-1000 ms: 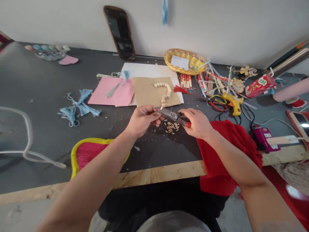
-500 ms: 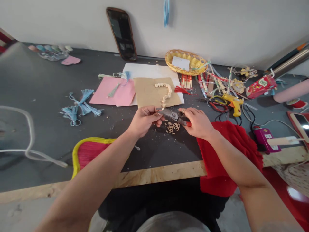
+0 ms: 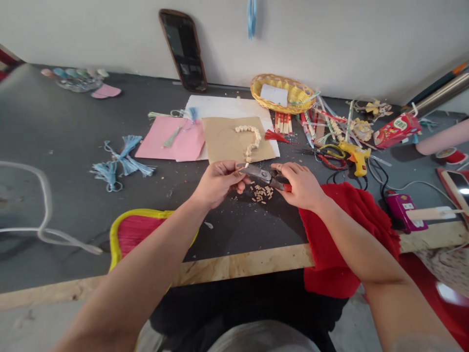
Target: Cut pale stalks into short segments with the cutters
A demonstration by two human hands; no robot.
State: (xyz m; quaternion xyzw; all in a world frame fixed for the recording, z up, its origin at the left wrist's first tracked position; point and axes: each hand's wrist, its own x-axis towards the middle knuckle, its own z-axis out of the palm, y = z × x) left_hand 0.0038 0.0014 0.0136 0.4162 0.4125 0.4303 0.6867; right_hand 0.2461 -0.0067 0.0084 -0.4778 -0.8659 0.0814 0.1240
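My right hand (image 3: 298, 183) is closed round the red handles of a pair of shears (image 3: 263, 174), whose grey metal blades point left toward my other hand. My left hand (image 3: 222, 183) is closed, thumb against fingers, on a thin pale stick (image 3: 245, 166) that meets the blades; most of the stick is hidden by the fingers. Below the blades several short pale stick pieces (image 3: 262, 193) lie scattered on the dark tabletop. Just beyond my hands, a curved row of cream-coloured pieces (image 3: 256, 139) rests on a sheet of brown paper (image 3: 222, 139).
A phone (image 3: 183, 51) leans on the wall beside a wicker basket (image 3: 282, 108). Pink paper (image 3: 154, 142) and blue tassels (image 3: 128, 156) lie left. On the right are a yellow glue gun (image 3: 357, 159), a drink carton (image 3: 397, 131) and a red cloth (image 3: 351, 220) over the table edge.
Almost nothing differs: both hands and the shears stay in place, with the blades at the pale stick. The view has shifted very slightly.
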